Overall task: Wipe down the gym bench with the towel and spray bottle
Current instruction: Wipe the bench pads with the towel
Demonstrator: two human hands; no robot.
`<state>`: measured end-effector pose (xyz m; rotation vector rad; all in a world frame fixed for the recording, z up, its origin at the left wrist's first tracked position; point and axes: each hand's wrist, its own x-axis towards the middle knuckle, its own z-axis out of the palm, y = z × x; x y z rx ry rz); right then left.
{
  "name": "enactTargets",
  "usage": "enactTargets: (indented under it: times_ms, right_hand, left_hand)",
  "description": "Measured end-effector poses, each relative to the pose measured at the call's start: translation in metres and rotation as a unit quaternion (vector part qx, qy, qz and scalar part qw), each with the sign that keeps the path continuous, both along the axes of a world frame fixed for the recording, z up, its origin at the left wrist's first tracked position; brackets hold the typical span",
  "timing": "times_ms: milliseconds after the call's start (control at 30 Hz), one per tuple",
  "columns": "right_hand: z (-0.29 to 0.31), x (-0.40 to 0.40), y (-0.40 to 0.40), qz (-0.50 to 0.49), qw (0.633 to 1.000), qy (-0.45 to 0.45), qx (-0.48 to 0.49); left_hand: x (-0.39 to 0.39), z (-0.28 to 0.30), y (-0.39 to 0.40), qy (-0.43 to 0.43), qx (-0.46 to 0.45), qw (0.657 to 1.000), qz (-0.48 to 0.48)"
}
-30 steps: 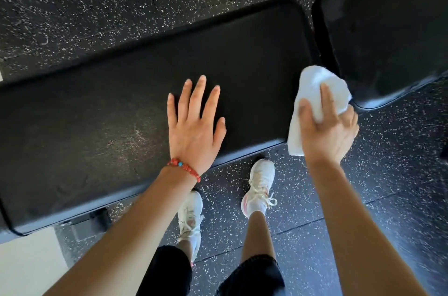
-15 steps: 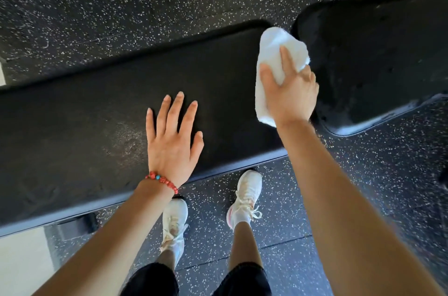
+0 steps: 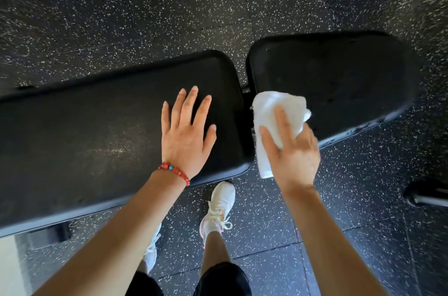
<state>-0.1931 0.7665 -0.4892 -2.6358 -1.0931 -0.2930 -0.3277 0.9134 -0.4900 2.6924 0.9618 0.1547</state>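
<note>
Half a second ago my right hand (image 3: 294, 150) had the towel (image 3: 278, 114) up at the far right end of the long pad (image 3: 97, 131). Now the towel sits lower and further right, across the gap between the two pads, its upper part on the near left corner of the seat pad (image 3: 339, 82) and its lower end hanging past the pads' near edge over the floor (image 3: 145, 4). The whole view has shifted too: the seat pad now shows almost entirely.

My right hand grips the towel, thumb and forefinger laid over the top of the bunched cloth, the other fingers curled behind it where I cannot see them. The hand is a little blurred.

My left hand (image 3: 186, 135) has kept its place, flat on the long pad near its right end, fingers straight and slightly spread, palm down, holding nothing. A red bead bracelet (image 3: 175, 172) circles that wrist.

Below the bench, my white shoes (image 3: 219, 208) stand on the speckled floor.
</note>
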Motion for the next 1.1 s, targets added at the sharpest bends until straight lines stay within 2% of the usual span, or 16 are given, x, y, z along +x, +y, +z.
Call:
enactTargets:
  times_ms: [200, 367, 467, 633, 767, 1000, 1100]
  right_hand:
    - [-0.019, 0.034, 0.003, -0.028, 0.995, 0.014, -0.091]
    - [-0.020, 0.066, 0.066, -0.021, 0.996, -0.016, -0.084]
    - [-0.023, 0.082, 0.104, -0.026, 0.997, 0.008, -0.071]
    - [-0.026, 0.067, 0.070, -0.077, 0.994, 0.003, -0.076]
    - [-0.023, 0.054, 0.045, -0.086, 0.992, 0.041, -0.088]
    - [-0.021, 0.096, 0.107, -0.062, 0.995, 0.055, -0.061]
    - [-0.021, 0.105, 0.108, -0.023, 0.997, 0.051, -0.057]
  left_hand:
    - [0.031, -0.008, -0.001, 0.018, 0.005, 1.000, 0.002]
    - [0.034, -0.023, 0.006, 0.050, 0.026, 0.998, -0.007]
    - [0.033, -0.024, 0.007, 0.051, 0.031, 0.998, -0.009]
    - [0.036, -0.020, 0.007, 0.041, 0.022, 0.999, -0.003]
    - [0.049, -0.017, 0.011, 0.022, 0.017, 1.000, -0.002]
    - [0.094, -0.017, 0.034, -0.005, 0.017, 0.999, -0.041]
    - [0.111, -0.017, 0.040, -0.016, 0.015, 0.999, -0.049]
